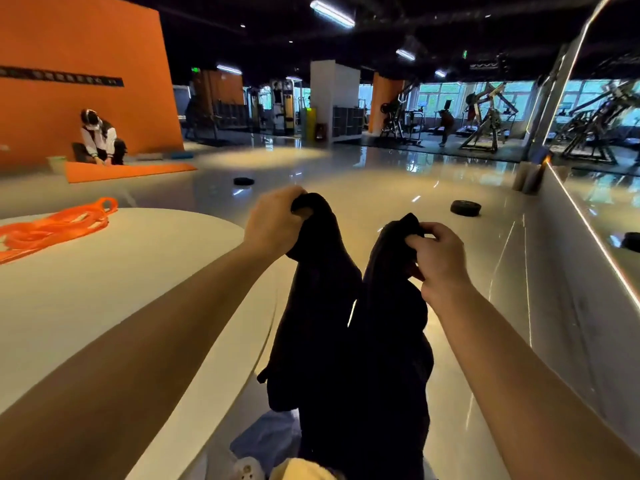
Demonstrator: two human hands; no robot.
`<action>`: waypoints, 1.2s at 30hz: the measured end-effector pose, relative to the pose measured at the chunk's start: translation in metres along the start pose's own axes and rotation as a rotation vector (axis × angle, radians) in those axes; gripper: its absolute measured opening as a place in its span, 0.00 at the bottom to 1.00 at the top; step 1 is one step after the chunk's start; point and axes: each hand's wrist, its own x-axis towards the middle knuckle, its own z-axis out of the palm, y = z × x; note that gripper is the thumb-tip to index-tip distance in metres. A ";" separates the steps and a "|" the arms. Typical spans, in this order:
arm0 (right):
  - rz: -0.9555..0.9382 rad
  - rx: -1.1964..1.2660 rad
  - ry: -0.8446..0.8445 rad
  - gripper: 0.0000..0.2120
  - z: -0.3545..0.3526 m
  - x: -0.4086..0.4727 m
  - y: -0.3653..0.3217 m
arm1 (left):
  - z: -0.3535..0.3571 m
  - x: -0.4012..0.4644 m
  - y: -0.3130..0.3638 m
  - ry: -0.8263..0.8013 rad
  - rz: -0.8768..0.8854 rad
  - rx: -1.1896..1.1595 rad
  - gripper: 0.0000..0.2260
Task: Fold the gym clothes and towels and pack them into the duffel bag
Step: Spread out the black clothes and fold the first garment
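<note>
Two bare hands hold up one dark, nearly black cloth garment [349, 341] in front of the person. The left hand [273, 223] has its fingers curled over one upper corner of the garment, and the right hand [438, 258] pinches the other upper corner between thumb and fingertips. The two corners are held apart, so the cloth hangs down in two dark folds that meet lower in the scene, above the near floor. What kind of garment it is cannot be told.

To the left stands one pale rounded table [114, 271], and on its far left part lies one bundle of bright orange straps [52, 228]. At the near bottom edge lie one light blue cloth [266, 438] and one cream cloth [304, 471], partly hidden by the hanging garment.

On the glossy grey floor [381, 181] beyond the hands rest three black round discs: one far centre [243, 181], one to the right [465, 207] and one at the right edge [631, 241]. Far left, one seated person [98, 138] bends over one orange mat [128, 170] before an orange wall [79, 64]. Exercise machines [485, 123] line the far right.
</note>
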 end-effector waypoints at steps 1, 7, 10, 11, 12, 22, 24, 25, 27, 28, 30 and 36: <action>-0.031 0.008 -0.031 0.08 0.014 -0.003 -0.011 | -0.016 0.005 -0.002 0.034 -0.006 0.002 0.08; -0.237 0.125 -0.275 0.09 0.113 -0.042 -0.100 | -0.142 0.035 -0.029 0.280 0.027 0.067 0.07; -0.344 0.192 -0.447 0.08 0.174 -0.081 -0.140 | -0.201 0.027 -0.063 0.401 -0.058 0.143 0.07; -0.383 0.198 -0.487 0.09 0.194 -0.095 -0.149 | -0.220 0.021 -0.077 0.458 -0.115 0.152 0.08; -0.414 0.203 -0.523 0.09 0.215 -0.110 -0.156 | -0.240 0.014 -0.089 0.512 -0.170 0.160 0.09; -0.418 -0.085 -1.056 0.09 0.367 -0.265 -0.087 | -0.342 -0.139 -0.212 0.478 -0.671 0.362 0.11; -0.425 -0.248 -1.241 0.16 0.364 -0.291 -0.047 | -0.340 -0.179 -0.223 0.460 -0.758 0.333 0.11; -0.435 -0.305 -1.308 0.18 0.357 -0.301 -0.029 | -0.338 -0.199 -0.226 0.477 -0.786 0.325 0.13; -0.497 -0.388 -1.369 0.18 0.335 -0.310 0.002 | -0.328 -0.236 -0.225 0.529 -0.778 0.299 0.14; -0.541 -0.414 -1.376 0.18 0.320 -0.311 0.014 | -0.320 -0.251 -0.222 0.538 -0.749 0.292 0.13; -0.651 -0.433 -1.336 0.16 0.286 -0.307 0.031 | -0.295 -0.276 -0.214 0.484 -0.670 0.307 0.11; -0.870 -0.590 -0.724 0.19 0.182 -0.252 0.058 | -0.219 -0.282 -0.184 -0.094 -0.227 0.373 0.27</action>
